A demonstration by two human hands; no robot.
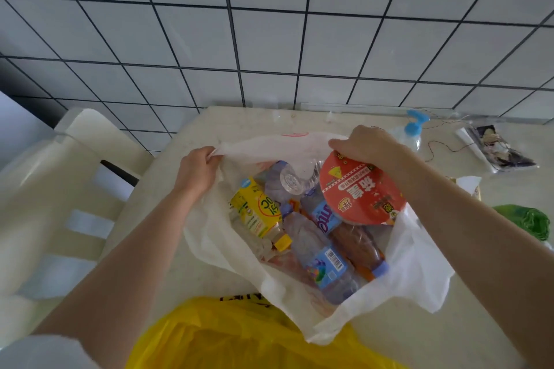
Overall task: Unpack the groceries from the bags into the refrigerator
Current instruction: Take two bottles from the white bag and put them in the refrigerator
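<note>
Your left hand (196, 171) is pinching the far rim of the white bag (419, 272) lying open on the table (467, 347), while your right hand (364, 145) is gripping, fingers curled, the red noodle bowl (361, 193) (bottles packed beneath it).

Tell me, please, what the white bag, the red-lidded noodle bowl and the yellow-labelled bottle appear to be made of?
White bag: thin, soft plastic film by the look, semi-translucent and crumpled.
Noodle bowl: glossy printed lid, probably foil or coated paper; the bowl's body is hidden.
Yellow-labelled bottle: clear plastic, seemingly, with a printed wrap label and an opaque yellow cap.
</note>
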